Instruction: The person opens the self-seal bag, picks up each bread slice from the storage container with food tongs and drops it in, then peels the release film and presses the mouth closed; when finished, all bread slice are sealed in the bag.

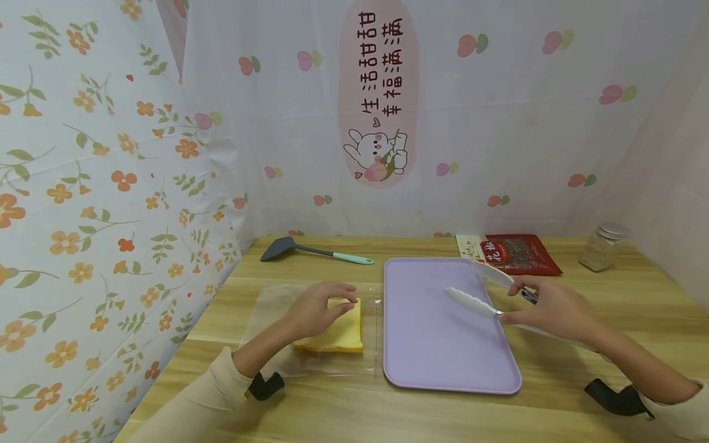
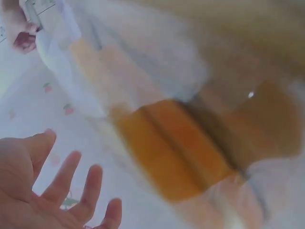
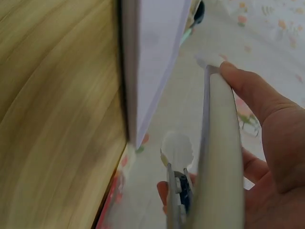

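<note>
My left hand [image 1: 320, 311] hovers over a yellow square slab [image 1: 342, 331], its fingers loosely bent and apart. The slab resembles a bread slice; its exact kind is unclear. It lies on or inside a clear plastic bag [image 1: 269, 307]. In the left wrist view the fingers are spread and hold nothing, and the slab is blurred. My right hand [image 1: 556, 312] grips a pair of tongs [image 1: 472, 303] with pale scalloped tips and metal-edged handles. Thumb and fingers lie on opposite arms, which stand apart. The tips are over the lilac tray [image 1: 432, 332].
A spatula [image 1: 324, 251] with a mint handle lies at the back left. Behind the tray's right corner is a red spice packet [image 1: 520, 253]. A glass jar [image 1: 602, 247] stands at the back right. Patterned cloth [image 1: 266, 111] hangs behind and to the left.
</note>
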`<state>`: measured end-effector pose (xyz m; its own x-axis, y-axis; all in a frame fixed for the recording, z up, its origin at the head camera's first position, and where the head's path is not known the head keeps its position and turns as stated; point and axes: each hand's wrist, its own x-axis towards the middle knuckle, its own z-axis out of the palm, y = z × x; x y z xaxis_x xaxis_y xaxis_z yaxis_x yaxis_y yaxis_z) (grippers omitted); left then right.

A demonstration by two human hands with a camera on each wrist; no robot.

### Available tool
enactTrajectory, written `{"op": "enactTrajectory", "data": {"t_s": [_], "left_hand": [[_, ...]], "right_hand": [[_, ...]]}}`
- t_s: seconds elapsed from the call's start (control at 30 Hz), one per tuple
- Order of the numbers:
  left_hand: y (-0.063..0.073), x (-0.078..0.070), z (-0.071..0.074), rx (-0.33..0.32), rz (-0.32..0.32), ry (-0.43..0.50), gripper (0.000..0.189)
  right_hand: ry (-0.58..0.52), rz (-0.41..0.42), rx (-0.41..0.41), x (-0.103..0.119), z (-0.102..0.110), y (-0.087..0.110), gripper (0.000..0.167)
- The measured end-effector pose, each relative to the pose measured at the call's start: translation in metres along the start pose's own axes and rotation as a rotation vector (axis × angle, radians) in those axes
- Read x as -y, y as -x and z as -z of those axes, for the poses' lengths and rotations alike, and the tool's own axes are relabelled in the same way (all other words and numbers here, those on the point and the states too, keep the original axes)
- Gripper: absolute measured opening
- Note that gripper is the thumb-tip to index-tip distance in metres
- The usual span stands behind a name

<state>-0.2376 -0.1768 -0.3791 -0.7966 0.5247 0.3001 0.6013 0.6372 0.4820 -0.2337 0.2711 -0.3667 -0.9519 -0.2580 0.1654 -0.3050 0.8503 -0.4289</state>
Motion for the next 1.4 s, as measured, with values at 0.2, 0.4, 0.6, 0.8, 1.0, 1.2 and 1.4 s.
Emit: {"op": "enactTrajectory", "data": {"t_s": [0.2, 0.4, 0.6, 0.8, 1.0, 1.2, 1.4], "left_hand": [[-0.010, 0.000, 0.013, 0.101, 0.019, -0.025, 0.020], [-0.034, 0.000, 0.020, 0.152, 0.057, -0.045, 0.022], [-0.055, 0.015, 0.010, 0.200, 0.071, -0.070, 0.024], [-0.067, 0.024, -0.002, 0.218, 0.124, -0.012, 0.029], [-0.074, 0.031, -0.013, 0.226, 0.137, -0.050, 0.023], [-0.071, 0.035, -0.024, 0.213, 0.165, -0.078, 0.011], [-0.069, 0.037, -0.027, 0.199, 0.193, -0.003, 0.014]], "right_hand": [[0.055, -0.061, 0.006, -0.033, 0.007, 0.007, 0.067], [0.070, -0.062, -0.016, -0.054, 0.012, 0.014, 0.066], [0.088, -0.062, -0.023, -0.064, 0.009, 0.016, 0.068], [0.127, -0.062, -0.005, -0.074, 0.005, 0.016, 0.072], [0.125, -0.079, 0.023, -0.082, 0.005, 0.017, 0.074], [0.124, -0.097, 0.040, -0.088, 0.005, 0.016, 0.078], [0.152, -0.070, 0.050, -0.082, 0.004, 0.013, 0.078]]}}
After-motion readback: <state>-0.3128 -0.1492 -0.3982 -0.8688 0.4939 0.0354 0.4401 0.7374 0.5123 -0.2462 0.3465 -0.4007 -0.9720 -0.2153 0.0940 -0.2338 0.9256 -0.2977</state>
